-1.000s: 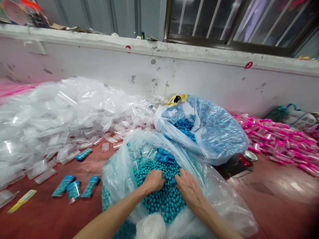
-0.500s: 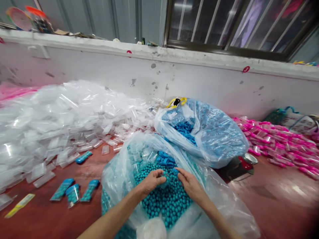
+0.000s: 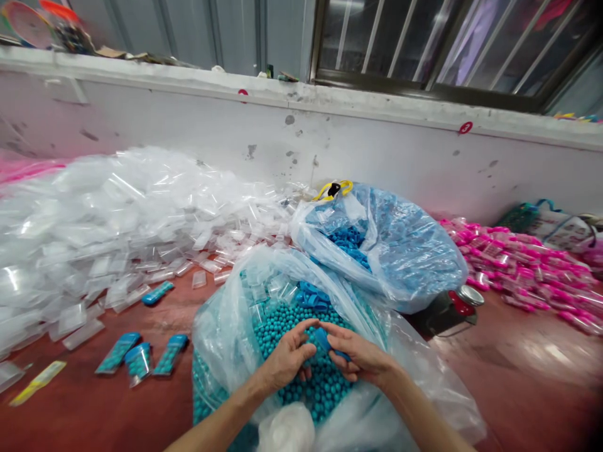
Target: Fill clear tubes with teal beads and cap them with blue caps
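Both hands are meeting over the open bag of teal beads [image 3: 306, 376]: the right hand [image 3: 362, 361] is pinching a blue cap [image 3: 325, 341], while the left hand [image 3: 285, 361] is curling around something hidden. Keeping low over the bag seems wise, so spilled beads fall back in.

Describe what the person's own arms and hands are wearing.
Nothing is worn: the left hand and right hand are bare, with no gloves, rings or watch showing. Both forearms are bare too; no sleeve reaches into view.

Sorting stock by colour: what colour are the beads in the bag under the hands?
Teal beads, clearest in the head view.
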`<state>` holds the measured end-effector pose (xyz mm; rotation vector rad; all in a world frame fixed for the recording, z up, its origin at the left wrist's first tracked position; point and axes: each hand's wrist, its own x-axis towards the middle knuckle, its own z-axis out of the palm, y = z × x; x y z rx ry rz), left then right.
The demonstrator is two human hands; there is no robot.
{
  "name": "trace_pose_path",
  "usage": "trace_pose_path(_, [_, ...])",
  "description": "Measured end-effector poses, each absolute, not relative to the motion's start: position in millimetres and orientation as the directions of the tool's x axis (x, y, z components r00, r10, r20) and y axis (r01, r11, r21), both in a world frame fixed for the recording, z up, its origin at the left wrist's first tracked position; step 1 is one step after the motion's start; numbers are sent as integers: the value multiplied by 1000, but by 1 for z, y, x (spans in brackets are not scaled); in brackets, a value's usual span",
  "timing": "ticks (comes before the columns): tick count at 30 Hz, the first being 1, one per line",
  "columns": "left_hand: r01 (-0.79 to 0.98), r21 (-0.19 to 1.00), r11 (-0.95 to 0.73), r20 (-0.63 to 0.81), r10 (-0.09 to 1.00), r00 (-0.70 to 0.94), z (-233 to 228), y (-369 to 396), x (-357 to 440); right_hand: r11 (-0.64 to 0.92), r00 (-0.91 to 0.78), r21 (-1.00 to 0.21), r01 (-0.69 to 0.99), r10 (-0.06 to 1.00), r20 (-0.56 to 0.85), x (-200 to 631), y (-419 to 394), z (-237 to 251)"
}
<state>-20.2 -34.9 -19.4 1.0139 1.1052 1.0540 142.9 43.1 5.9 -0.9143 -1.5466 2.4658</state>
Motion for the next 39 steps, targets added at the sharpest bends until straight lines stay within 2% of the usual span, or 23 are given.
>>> trace_pose_path(5, [-79, 976, 202, -184, 964, 195, -6, -40, -21, -574, -906, -792, 208, 192, -377, 147, 45, 0])
trace_pose_path(10, [-190, 960, 207, -156, 955, 253, -2, -44, -19, -648, -957, -744, 166, 77, -280, 150, 46, -8])
trace_pose_path(13, [-204, 960, 193, -147, 965, 219, -3, -47, -18, -652, -952, -745, 141, 118, -283, 149, 43, -6])
trace_pose_path(20, [-108, 980, 169, -152, 976, 153, -7, -55, -21, -608, -897, -787, 104, 284, -339, 142, 29, 2])
trace_pose_path(24, [-72, 980, 187, -174, 972, 155, -6, -56, -22, -576, -873, -812, 95, 343, -346, 139, 24, 2])
trace_pose_path(26, [-50, 978, 201, -191, 969, 153, -3, -57, -22, -561, -875, -823, 95, 347, -338, 139, 23, 4])
trace_pose_path(29, [-37, 984, 172, -166, 977, 132, 0, -61, -18, -553, -892, -824, 127, 299, -338, 139, 23, 7])
trace_pose_path(32, [-16, 991, 132, -132, 990, 41, -2, -64, -10, -519, -894, -833, 191, 259, -366, 137, 23, 8])
trace_pose_path(36, [-12, 983, 181, -182, 978, -106, -9, -62, -4, -412, -811, -879, 239, 414, -414, 132, 22, 10])
trace_pose_path(39, [-85, 961, 263, -268, 962, -59, -9, -59, -12, -466, -778, -867, 176, 474, -413, 132, 25, 16])
